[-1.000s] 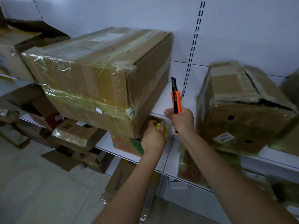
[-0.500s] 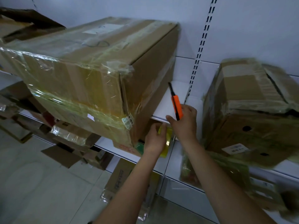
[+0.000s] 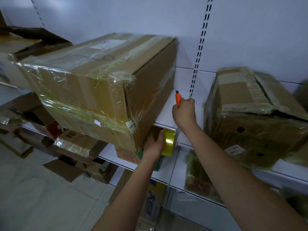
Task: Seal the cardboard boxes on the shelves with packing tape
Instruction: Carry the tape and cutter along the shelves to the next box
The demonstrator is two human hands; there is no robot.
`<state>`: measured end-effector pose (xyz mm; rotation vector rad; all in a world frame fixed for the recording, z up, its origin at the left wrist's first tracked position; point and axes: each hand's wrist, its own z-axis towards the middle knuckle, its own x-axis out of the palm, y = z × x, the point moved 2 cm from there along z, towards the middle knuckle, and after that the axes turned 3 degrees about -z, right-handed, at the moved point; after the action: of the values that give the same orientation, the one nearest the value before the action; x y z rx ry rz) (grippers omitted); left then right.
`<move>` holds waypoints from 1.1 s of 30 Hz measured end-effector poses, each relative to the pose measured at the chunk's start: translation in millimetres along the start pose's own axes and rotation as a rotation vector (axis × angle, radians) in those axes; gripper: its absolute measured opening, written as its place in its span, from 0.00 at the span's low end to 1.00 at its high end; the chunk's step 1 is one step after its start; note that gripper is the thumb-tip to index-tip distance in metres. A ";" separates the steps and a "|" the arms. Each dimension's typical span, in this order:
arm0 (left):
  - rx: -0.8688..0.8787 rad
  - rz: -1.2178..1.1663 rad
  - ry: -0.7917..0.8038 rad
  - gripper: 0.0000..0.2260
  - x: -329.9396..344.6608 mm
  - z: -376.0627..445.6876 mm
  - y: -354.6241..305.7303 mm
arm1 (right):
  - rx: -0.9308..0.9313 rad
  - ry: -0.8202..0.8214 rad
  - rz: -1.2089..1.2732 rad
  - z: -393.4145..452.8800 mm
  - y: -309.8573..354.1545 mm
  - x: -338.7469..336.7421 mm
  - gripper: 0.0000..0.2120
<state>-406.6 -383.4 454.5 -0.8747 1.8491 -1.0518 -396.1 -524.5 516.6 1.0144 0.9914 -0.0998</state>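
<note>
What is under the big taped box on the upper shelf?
The big taped box overhangs the white shelf. Below its corner, the left hand holds a yellow tape roll. Smaller cartons lie lower; the shelf beneath is hidden.

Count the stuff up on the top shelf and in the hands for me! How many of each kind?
Big cardboard boxes on the top shelf: 2, the taped box and the crumpled box
Tape rolls: 1, yellow tape roll in the left hand
Cutters: 1, orange cutter in the right hand
Total: 4
</note>
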 end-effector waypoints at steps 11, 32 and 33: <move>-0.032 -0.103 -0.247 0.24 -103.8 -48.2 55.0 | -0.104 0.112 -0.232 -4.3 4.4 31.1 0.22; 0.462 -0.045 -0.431 0.38 -222.3 -28.5 -24.9 | -0.503 0.049 0.064 -173.8 81.4 18.2 0.46; 0.454 -0.048 -0.438 0.39 -231.6 -20.6 -27.2 | -0.467 0.052 0.033 -172.4 85.1 22.7 0.46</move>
<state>-321.8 -190.9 557.1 -0.7976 1.1718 -1.1421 -452.4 -339.8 530.2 0.6059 0.9851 0.1806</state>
